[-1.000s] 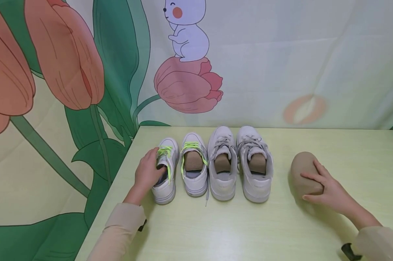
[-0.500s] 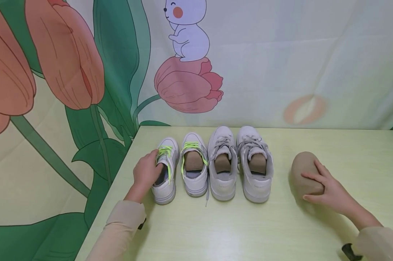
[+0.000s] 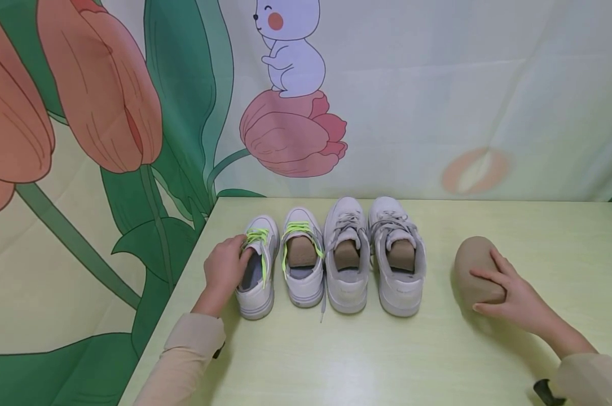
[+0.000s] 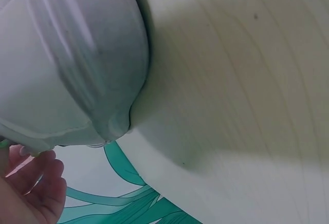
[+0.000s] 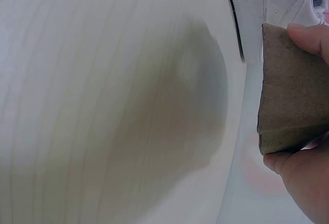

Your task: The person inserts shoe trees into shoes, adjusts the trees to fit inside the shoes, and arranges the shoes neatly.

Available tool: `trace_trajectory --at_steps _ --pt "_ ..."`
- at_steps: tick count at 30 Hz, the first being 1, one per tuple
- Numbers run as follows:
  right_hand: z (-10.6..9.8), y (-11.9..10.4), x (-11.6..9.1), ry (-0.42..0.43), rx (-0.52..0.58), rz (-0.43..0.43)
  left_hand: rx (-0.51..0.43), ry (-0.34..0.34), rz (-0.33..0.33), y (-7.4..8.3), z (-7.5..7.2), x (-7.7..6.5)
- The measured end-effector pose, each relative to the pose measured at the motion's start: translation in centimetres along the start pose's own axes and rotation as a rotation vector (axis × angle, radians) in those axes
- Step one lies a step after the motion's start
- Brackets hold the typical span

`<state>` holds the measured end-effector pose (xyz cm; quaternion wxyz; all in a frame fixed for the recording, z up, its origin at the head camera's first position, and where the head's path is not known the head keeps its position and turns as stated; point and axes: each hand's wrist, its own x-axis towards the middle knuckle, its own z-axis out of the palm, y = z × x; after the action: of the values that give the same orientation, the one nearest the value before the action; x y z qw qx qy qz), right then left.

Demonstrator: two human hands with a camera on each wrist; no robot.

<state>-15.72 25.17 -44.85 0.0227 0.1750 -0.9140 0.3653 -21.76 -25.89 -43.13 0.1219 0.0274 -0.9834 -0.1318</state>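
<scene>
My left hand [image 3: 223, 269] grips the collar of the leftmost sneaker [image 3: 255, 303], a white shoe with neon-yellow laces, thumb at the opening and the other fingers along its outer side. A dark grey insole shows inside. In the left wrist view the sneaker's upper [image 4: 77, 54] looms close, with curled fingers of the left hand [image 4: 38, 188] at its edge. On the right, my right hand [image 3: 521, 299] holds a brown moulded-pulp shoe insert [image 3: 472, 265], rounded at one end. The right wrist view shows the insert's squared end [image 5: 293, 88] between thumb and fingers.
Beside the gripped shoe stand a second neon-laced sneaker [image 3: 306, 287] and two larger white sneakers with grey laces, [image 3: 347, 296] all three with brown inserts inside. The pale wooden table [image 3: 336, 361] meets a printed tulip backdrop [image 3: 412, 113] at its far edge.
My left hand has shifted slightly left and its thumb has drawn back from inside the shoe, so more of the insole shows. The right hand and its insert have barely moved.
</scene>
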Motion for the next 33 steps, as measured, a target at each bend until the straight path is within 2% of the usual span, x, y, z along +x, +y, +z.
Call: trace_trajectory --at_steps 6,15,22,28,33 --pt "-0.1 0.2 0.0 0.003 -0.008 0.004 0.035 0.011 0.016 0.0 -0.1 0.0" --pt "-0.3 0.1 -0.1 -0.003 -0.012 0.013 0.079 -0.02 0.021 -0.1 -0.5 0.4" --pt "-0.6 0.0 0.0 -0.006 -0.024 0.038 0.064 0.07 0.071 0.1 -0.7 0.6" --pt "-0.8 0.0 0.0 -0.007 -0.021 0.036 0.013 0.159 0.134 0.1 -0.5 0.9" --pt "-0.9 0.1 0.0 -0.004 -0.02 0.029 -0.005 0.153 0.163 0.1 -0.5 1.1"
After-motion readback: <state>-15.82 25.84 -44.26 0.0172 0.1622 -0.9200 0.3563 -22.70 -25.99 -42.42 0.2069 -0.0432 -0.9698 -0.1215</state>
